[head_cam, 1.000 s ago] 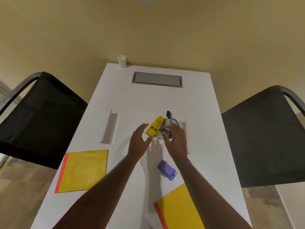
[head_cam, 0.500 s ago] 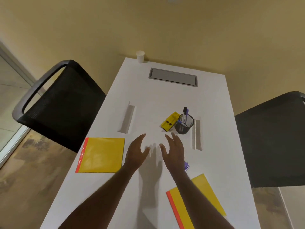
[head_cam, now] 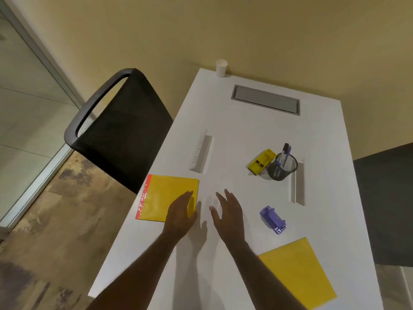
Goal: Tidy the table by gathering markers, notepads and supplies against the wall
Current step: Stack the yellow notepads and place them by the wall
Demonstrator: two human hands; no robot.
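A yellow notepad with a red spine point(head_cam: 165, 195) lies near the table's left edge. My left hand point(head_cam: 181, 213) hovers open over its near right corner. My right hand point(head_cam: 230, 211) is open beside it, above bare table, holding nothing. A second yellow notepad point(head_cam: 297, 271) lies at the near right. A purple stapler-like tool point(head_cam: 273, 219) sits right of my right hand. Farther back, a black mesh cup point(head_cam: 282, 167) holds markers point(head_cam: 285, 151), with a yellow tool point(head_cam: 261, 161) touching its left side.
The white table point(head_cam: 241, 126) meets the wall at its far end, with a white paper cup point(head_cam: 221, 67) and a grey cable hatch point(head_cam: 265, 101) there. Two white name-plate strips point(head_cam: 201, 153) point(head_cam: 298, 182) lie mid-table. Black chairs point(head_cam: 120, 130) flank both sides.
My right hand let go of the marker cup and drew back. Both hands moved toward me and to the left, toward the left notepad, as my view swung left.
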